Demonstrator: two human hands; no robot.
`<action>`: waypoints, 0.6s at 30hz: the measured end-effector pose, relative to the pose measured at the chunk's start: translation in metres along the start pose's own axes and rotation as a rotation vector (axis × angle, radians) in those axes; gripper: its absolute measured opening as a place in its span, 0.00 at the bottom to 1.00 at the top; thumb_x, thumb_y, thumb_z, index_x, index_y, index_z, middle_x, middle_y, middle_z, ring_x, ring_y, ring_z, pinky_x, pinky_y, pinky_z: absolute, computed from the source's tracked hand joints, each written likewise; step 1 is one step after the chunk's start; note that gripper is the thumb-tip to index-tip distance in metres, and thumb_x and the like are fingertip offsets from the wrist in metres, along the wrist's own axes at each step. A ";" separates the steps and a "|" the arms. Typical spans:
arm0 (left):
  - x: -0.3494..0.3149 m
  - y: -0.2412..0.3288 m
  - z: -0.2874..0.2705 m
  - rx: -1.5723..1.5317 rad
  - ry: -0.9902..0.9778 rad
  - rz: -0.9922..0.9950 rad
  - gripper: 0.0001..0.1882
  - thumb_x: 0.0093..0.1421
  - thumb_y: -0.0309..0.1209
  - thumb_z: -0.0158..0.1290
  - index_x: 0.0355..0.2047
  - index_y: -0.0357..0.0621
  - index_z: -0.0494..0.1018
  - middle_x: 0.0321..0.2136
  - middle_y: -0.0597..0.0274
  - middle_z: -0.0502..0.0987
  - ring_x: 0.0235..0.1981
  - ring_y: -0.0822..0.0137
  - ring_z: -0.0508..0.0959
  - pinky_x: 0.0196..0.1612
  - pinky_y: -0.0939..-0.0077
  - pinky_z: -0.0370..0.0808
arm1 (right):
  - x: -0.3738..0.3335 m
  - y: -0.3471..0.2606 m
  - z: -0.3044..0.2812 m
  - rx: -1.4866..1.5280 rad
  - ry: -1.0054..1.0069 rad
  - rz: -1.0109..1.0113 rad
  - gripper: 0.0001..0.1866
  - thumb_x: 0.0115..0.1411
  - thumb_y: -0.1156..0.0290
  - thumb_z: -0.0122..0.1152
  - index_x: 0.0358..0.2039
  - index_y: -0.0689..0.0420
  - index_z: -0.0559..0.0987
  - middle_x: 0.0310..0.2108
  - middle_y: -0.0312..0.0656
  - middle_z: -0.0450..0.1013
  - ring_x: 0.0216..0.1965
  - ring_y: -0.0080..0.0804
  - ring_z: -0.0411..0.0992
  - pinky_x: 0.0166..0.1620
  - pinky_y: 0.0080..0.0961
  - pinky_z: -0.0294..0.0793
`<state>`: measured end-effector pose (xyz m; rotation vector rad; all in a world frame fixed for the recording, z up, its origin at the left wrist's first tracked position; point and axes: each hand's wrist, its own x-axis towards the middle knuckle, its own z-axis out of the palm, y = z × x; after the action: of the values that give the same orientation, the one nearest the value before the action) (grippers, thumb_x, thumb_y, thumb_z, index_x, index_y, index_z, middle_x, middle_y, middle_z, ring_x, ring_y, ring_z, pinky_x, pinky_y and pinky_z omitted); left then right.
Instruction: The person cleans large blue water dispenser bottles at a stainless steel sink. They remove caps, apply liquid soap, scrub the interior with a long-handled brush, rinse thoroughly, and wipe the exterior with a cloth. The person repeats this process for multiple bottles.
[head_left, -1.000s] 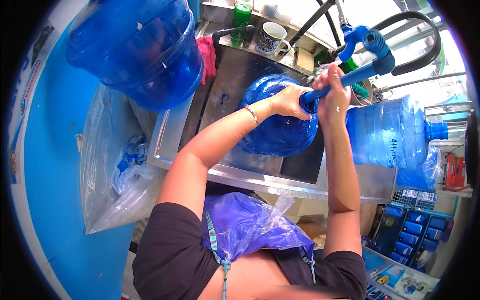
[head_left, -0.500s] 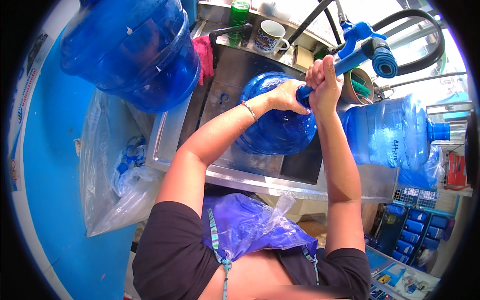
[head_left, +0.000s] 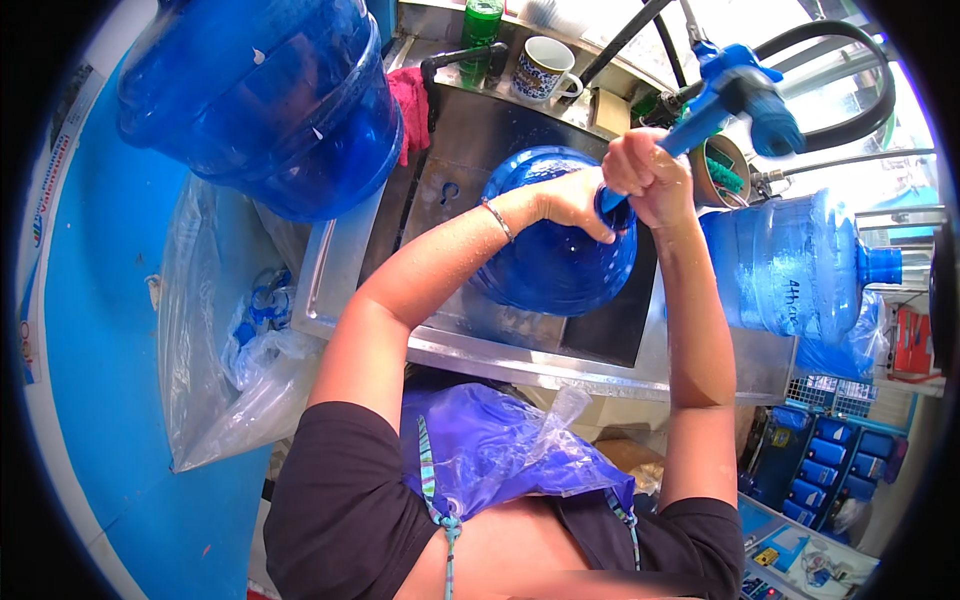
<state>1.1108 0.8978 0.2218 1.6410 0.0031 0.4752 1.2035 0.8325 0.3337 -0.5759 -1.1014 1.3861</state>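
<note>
A round blue water jug point(head_left: 560, 262) lies tilted in the steel sink, its neck toward the upper right. My left hand point(head_left: 580, 205) is closed around the jug's neck, with a bracelet on that wrist. In my right hand point(head_left: 650, 178), fingers wrapped tight, is a blue pipe-like rod point(head_left: 697, 124). Its lower end goes into the jug's mouth; what is on that end is hidden. The rod's upper end point(head_left: 768, 115) is bent, dark and blue, and smeared by motion in front of a blue tap.
Another large blue jug point(head_left: 270, 110) stands at the upper left above a clear plastic bag point(head_left: 215, 380). A pink cloth point(head_left: 408, 112), a patterned mug point(head_left: 543, 70) and a sponge point(head_left: 610, 112) line the steel sink's point(head_left: 490, 355) far side. At right lies a capped jug point(head_left: 785, 265).
My right hand has shifted slightly down and right with the rod, whose upper end is now blurred. The jug has turned or tilted a little; my left hand has kept its hold.
</note>
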 end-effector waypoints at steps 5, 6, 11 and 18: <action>-0.008 0.041 0.071 0.390 0.876 -0.088 0.38 0.33 0.38 0.71 0.45 0.39 0.68 0.39 0.50 0.74 0.43 0.47 0.74 0.47 0.58 0.70 | -0.007 0.003 -0.002 -0.272 0.436 -0.148 0.17 0.63 0.59 0.61 0.22 0.54 0.71 0.14 0.30 0.60 0.15 0.17 0.57 0.20 0.18 0.52; -0.009 0.048 0.078 0.589 1.020 0.010 0.36 0.35 0.38 0.70 0.45 0.39 0.68 0.43 0.48 0.71 0.46 0.51 0.72 0.46 0.58 0.70 | -0.007 0.006 0.000 -0.291 0.599 -0.248 0.20 0.64 0.58 0.60 0.19 0.53 0.69 0.13 0.30 0.60 0.15 0.17 0.56 0.20 0.19 0.53; 0.002 0.044 0.030 0.224 0.227 0.038 0.45 0.36 0.42 0.73 0.53 0.37 0.67 0.54 0.46 0.70 0.55 0.51 0.70 0.57 0.62 0.66 | -0.015 -0.005 0.004 -0.377 0.644 -0.057 0.24 0.65 0.57 0.59 0.15 0.50 0.64 0.13 0.29 0.58 0.14 0.17 0.53 0.20 0.18 0.51; 0.013 -0.001 0.033 0.290 0.455 0.184 0.28 0.38 0.35 0.70 0.40 0.37 0.75 0.35 0.50 0.81 0.39 0.56 0.81 0.45 0.66 0.75 | -0.006 0.004 -0.001 -0.237 0.758 -0.353 0.21 0.64 0.63 0.61 0.16 0.51 0.65 0.13 0.27 0.57 0.13 0.16 0.53 0.18 0.18 0.49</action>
<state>1.1328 0.8704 0.2228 1.7889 0.2717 1.0202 1.2040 0.8277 0.3281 -0.9303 -0.6937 0.6331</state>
